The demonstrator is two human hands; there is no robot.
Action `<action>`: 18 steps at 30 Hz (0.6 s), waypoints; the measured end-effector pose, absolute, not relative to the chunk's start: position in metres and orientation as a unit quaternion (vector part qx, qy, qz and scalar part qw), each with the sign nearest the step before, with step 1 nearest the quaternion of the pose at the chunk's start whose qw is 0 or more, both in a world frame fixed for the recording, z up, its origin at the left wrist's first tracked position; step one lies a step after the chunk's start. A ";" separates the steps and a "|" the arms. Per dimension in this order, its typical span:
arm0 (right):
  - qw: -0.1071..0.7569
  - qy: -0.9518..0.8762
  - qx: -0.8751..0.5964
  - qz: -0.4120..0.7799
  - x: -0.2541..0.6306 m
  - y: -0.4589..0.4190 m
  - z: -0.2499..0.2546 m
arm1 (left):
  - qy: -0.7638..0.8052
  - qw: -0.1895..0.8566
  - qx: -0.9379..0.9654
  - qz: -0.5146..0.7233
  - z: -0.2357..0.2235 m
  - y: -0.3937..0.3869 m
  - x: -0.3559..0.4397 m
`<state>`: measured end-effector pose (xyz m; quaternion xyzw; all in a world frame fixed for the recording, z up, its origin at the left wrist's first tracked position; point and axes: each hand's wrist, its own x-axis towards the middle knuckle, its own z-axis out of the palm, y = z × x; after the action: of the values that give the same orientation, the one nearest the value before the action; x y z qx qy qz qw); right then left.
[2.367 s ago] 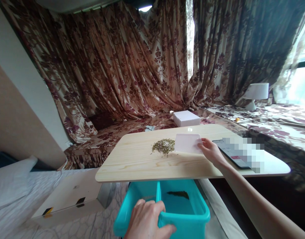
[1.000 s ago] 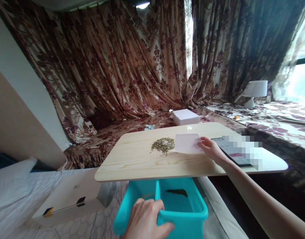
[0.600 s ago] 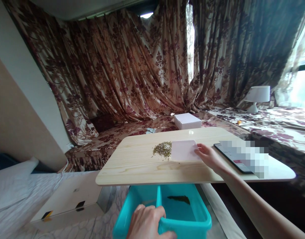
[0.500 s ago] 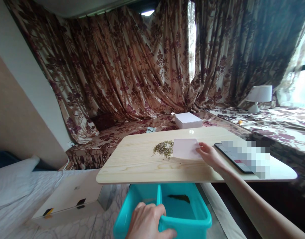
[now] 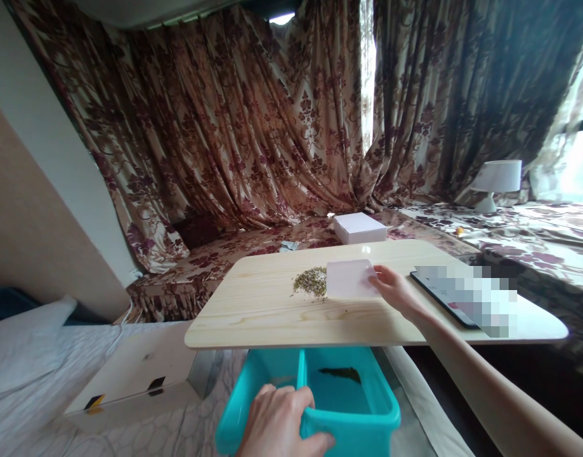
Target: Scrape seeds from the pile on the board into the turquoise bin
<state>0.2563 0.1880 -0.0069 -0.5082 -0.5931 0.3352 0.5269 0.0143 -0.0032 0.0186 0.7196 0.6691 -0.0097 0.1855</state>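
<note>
My right hand (image 5: 394, 291) pinches the right edge of a white card (image 5: 349, 279) that lies flat on a light wooden tabletop (image 5: 257, 311). The card's left edge touches and partly covers a small heap of greenish-brown dried bits (image 5: 310, 281). My left hand (image 5: 282, 422) grips the near rim of a turquoise plastic bin (image 5: 362, 416) held just under the table's front edge. A divider splits the bin, and a dark patch of the same bits (image 5: 339, 373) lies in its right compartment.
A phone (image 5: 446, 298), partly blurred out, lies on the tabletop to the right. A white box (image 5: 359, 227) sits behind the table on patterned fabric, a white lamp (image 5: 495, 181) at far right. A flat white carton (image 5: 139, 371) rests on the bed at left. Heavy floral curtains hang behind.
The card has slid a little to the left, up against and partly over the heap. My left hand has kept its grip on the bin rim.
</note>
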 end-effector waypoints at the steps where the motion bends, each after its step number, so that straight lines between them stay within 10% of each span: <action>1: 0.531 -0.591 -0.505 0.336 0.256 0.187 -0.006 | 0.668 0.183 0.721 -0.008 0.019 -0.004 0.014; 18: 0.543 -0.576 -0.508 0.339 0.265 0.170 0.001 | 0.670 0.185 0.719 0.005 0.016 -0.004 0.013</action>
<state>0.2654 0.1703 0.0015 -0.5076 -0.5764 0.3395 0.5431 0.0126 -0.0035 0.0164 0.7191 0.6698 0.0049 0.1854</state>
